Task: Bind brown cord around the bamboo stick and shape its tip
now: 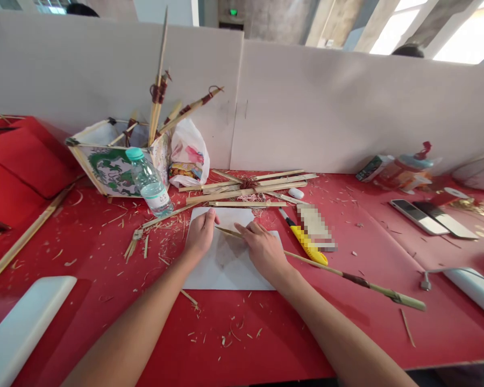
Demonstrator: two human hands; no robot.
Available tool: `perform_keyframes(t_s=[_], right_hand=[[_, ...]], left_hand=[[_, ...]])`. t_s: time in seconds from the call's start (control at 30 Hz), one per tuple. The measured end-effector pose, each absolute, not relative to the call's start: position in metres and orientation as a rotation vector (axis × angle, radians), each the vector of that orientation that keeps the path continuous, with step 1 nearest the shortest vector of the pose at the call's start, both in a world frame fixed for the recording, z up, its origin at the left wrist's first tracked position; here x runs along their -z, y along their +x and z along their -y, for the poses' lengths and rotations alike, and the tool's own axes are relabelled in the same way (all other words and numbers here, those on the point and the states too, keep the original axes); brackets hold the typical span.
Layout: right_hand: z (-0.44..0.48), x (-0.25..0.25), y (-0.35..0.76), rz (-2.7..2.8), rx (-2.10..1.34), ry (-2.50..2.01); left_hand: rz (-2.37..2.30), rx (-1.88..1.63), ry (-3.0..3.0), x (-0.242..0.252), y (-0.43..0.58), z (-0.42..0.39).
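My right hand (266,250) is closed around a long thin bamboo stick (318,263), index finger stretched along it. Its pointed end lies over the white paper (229,279), close to my left hand. To the right it runs out past my wrist, with a dark red binding and a thicker greenish end. My left hand (201,234) rests over the paper's left side, thumb up and fingers curled; what they hold, if anything, is hidden. Just right of the paper lies a yellow utility knife (310,247), blade out.
Bamboo strips (250,188) lie behind the paper. At the back left stand a water bottle (151,185), a plastic bag (189,156) and a frame box (113,166) with bound sticks. Phones (419,215) lie right. Shavings litter the red table (226,360); a white partition (326,107) rises behind.
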State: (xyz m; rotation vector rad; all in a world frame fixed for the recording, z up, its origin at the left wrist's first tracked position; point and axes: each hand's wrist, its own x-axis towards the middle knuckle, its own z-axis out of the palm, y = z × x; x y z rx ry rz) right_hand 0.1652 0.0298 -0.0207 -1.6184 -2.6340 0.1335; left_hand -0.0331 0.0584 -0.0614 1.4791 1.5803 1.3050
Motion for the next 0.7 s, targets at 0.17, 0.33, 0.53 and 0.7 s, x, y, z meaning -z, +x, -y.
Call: perform_keyframes(t_s=[0.17,0.33,0.53,0.7], right_hand=[[-0.0312,0.0224,0.1662,2.489,-0.262,-1.590],[-0.0333,0.0221,0.1697,2.524,-0.316,-1.500],[-0.0290,0.0191,0.1702,2.602,-0.249,-1.489],[-0.0256,0.0176,0.1663,2.694,-0.225,-1.532]], left_hand=[[-1.575,-1.304,1.473,0.0632,-0.0335,-0.0598],[-1.562,-1.301,1.472,0.0645,-0.0333,-0.0602],[-1.549,-1.310,1.474,0.0653,-0.0331,-0.0600],[-1.575,-1.280,1.484,0.0666,-0.0335,-0.0601]])
